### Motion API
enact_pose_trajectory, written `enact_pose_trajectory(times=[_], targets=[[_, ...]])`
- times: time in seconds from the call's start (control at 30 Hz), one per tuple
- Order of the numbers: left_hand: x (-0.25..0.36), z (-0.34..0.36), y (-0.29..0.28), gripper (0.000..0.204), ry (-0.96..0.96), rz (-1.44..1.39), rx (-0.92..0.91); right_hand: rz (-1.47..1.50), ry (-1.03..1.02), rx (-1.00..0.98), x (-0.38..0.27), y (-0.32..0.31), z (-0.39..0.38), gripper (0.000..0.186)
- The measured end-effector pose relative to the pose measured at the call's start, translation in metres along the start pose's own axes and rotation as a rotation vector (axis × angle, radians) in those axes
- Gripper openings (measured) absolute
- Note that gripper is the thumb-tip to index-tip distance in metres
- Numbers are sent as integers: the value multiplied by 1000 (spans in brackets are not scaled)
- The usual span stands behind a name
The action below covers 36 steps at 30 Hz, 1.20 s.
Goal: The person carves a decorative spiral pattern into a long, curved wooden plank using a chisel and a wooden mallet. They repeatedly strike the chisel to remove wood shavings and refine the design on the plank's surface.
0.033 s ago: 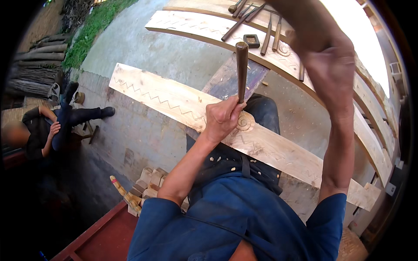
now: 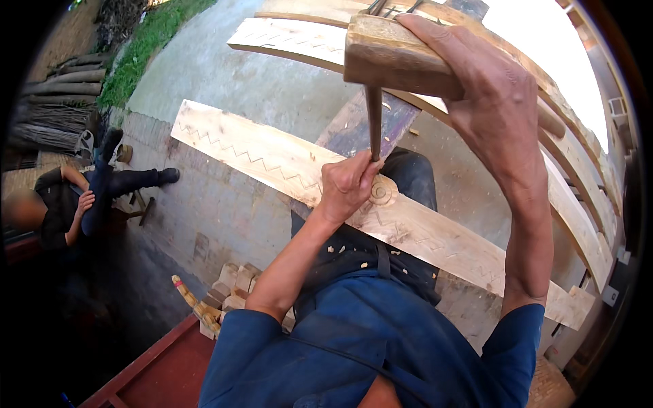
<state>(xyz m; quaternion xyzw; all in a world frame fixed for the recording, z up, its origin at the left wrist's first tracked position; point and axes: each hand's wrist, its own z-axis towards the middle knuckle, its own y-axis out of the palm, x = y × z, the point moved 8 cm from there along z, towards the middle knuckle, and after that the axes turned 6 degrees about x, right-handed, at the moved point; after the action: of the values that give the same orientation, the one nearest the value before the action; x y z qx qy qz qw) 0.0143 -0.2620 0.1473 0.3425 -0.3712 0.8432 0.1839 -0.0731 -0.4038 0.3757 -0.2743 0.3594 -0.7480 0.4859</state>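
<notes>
A long pale plank [image 2: 258, 160] lies across my lap, carved with a zigzag line and a small spiral [image 2: 382, 192]. My left hand [image 2: 347, 183] grips a chisel [image 2: 373, 126] held upright, its tip at the spiral. My right hand [image 2: 493, 95] is closed around a wooden mallet [image 2: 394, 54], whose block head sits on the chisel's top end and hides its handle.
More carved planks [image 2: 306, 47] lie across the top and curve down the right side. Another person [image 2: 68, 204] sits at the left on the paved ground. Logs [image 2: 54, 88] are stacked at the far left. Small wood blocks [image 2: 228, 285] lie beside a red surface [image 2: 156, 374].
The right hand has brought the mallet down and closer, onto the chisel's top. The left hand and chisel stay at the spiral on the plank.
</notes>
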Motion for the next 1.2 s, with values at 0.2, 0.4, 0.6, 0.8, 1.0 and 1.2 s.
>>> enact_pose_trajectory(times=[0.2,0.4,0.6,0.8,1.0,1.2], targets=[[-37,-27,-19,9,-532,-343,211,406,183,136,27,-4,-17,74],[-28,-24,-15,8,-437,-335,116,405,199,99,7,12,-30,70],[-23,-23,-14,7,-367,-232,84,395,225,94,7,16,-38,70],[-15,-20,-15,7,-288,-133,62,391,248,81,15,10,-38,69],[8,-18,-21,12,-39,24,94,510,564,170,53,-14,-47,76],[20,-15,-19,13,54,45,124,945,432,402,51,-63,-21,54]])
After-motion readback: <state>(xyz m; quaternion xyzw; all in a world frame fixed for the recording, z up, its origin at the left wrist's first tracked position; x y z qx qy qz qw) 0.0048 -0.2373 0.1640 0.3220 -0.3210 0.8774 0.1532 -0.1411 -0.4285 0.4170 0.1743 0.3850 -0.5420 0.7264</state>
